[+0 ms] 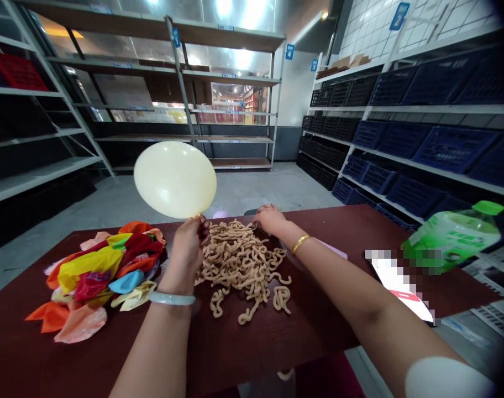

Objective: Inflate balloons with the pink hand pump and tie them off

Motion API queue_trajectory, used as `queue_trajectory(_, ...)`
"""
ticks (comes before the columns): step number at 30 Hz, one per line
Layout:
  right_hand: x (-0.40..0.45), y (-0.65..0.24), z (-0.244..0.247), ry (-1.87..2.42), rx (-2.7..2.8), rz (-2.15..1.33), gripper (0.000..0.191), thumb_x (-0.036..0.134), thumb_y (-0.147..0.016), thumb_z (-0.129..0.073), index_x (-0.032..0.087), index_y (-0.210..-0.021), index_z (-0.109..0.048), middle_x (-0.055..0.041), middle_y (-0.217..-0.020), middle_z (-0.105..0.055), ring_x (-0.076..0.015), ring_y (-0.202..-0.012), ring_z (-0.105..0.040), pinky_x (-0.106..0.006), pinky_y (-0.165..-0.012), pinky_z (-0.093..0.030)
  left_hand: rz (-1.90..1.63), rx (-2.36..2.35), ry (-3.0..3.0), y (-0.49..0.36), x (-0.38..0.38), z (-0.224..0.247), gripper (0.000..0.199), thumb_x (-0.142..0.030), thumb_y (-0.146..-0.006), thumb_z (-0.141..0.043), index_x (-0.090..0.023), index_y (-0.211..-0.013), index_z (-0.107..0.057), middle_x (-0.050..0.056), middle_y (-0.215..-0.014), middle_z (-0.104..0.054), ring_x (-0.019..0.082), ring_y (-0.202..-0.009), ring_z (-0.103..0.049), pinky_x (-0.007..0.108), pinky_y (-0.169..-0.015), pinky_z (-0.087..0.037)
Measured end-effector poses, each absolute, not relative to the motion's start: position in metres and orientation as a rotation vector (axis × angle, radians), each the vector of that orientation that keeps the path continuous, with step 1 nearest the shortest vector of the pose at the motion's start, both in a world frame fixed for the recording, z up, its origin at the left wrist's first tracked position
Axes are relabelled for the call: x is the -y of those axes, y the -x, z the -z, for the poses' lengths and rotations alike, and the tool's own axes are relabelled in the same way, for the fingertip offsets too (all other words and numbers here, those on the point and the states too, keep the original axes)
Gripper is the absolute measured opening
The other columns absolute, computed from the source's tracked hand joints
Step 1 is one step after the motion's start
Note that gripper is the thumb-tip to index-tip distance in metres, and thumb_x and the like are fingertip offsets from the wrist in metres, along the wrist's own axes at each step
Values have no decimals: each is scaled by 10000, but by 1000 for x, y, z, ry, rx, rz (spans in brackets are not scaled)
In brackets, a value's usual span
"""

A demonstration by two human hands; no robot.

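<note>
A pale yellow inflated balloon (175, 179) stands up from my left hand (189, 237), whose fingers are pinched closed around its neck. Below and right of that hand lies a heap of beige, curly, worm-like strands (246, 268) on the dark red table (252, 354). My right hand (272, 219) reaches past the heap's far right side. Its fingers bend loosely downward, apart from the balloon; their tips are partly hidden, and I see nothing held. Left of my left hand spreads a pile of limp, multicoloured balloons (94, 268).
On the right of the table are a phone with a lit screen (401, 287) and a green-capped bottle of green liquid (455, 235). A flat purple item (330, 247) lies beside my right forearm. Metal shelves (231, 138) stand behind; blue crates (455, 146) fill racks at right.
</note>
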State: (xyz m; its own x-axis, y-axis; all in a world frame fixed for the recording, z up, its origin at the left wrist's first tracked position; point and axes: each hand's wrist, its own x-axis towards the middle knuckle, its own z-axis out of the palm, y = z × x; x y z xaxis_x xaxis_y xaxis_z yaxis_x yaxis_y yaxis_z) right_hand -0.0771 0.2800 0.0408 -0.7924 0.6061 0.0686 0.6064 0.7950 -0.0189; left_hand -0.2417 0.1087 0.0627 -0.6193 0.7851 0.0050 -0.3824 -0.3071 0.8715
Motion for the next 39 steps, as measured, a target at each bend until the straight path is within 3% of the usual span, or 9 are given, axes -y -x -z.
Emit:
queue_trajectory(6,-283,88,-46,828,2975,-54,204,69,-795,-552,159,-851,-726,-125,-1111,-650,-236,-1132,-508,-407,-1108,-174,-2068,-1155,-545,247,-108,-59,301,-312,-603,-798,-137,-721,-584,-26,-610,-531,66,-521,-497,152,-447,-356)
queue_trajectory(12,-272,71,-101,686,2854,-344,236,278,-934,-424,178,-1035,-612,-62,-1047,-678,-157,-913,-599,-280,-845,-436,-2177,-1120,-490,250,-111,-57,370,-359,-544,-844,-120,-717,-621,-28,-613,-572,53,-522,-513,146,-467,-370)
queue_trajectory(17,-245,69,-140,513,2400,-1030,246,280,-952,-356,177,-1069,-545,-103,-1150,-648,-172,-1031,-598,-310,-845,-451,-2194,-1104,-433,251,-110,-57,372,-362,-548,-846,-118,-727,-629,-31,-593,-569,51,-484,-493,152,-448,-358)
queue_trajectory(21,-229,76,-150,571,2253,-1115,362,263,-997,-190,171,-1197,-477,-151,-1175,-624,-189,-1020,-602,-362,-816,-477,-2184,-986,-504,250,-107,-58,307,-322,-621,-812,-135,-705,-584,-33,-605,-544,54,-506,-490,150,-457,-362)
queue_trajectory(25,-219,78,-158,487,2166,-1156,358,365,-990,-271,181,-1181,-511,-127,-1200,-603,-152,-882,-602,-297,-705,-487,-2136,-843,-546,248,-104,-59,257,-266,-676,-759,-155,-686,-528,-36,-605,-503,65,-520,-487,157,-459,-367)
queue_trajectory(28,-212,81,-162,342,2344,-1100,311,378,-962,-373,206,-1106,-589,-64,-1096,-653,-120,-764,-579,-262,-644,-455,-2076,-843,-546,245,-104,-60,261,-277,-674,-756,-155,-689,-525,-28,-615,-512,73,-530,-496,168,-464,-370)
queue_trajectory(33,-197,98,-159,61,2916,-616,248,152,-865,-459,224,-888,-696,3,-947,-711,-115,-814,-603,-253,-753,-436,-2080,-929,-554,234,-108,-58,276,-317,-640,-774,-153,-695,-559,-26,-601,-539,90,-529,-513,209,-535,-423)
queue_trajectory(39,-179,114,-145,186,3030,-35,257,90,-785,-495,225,-845,-706,-16,-856,-712,-143,-726,-587,-270,-675,-419,-2032,-1213,-704,226,-115,-48,241,-380,-704,-703,-181,-695,-568,-41,-513,-484,99,-422,-420,220,-422,-299)
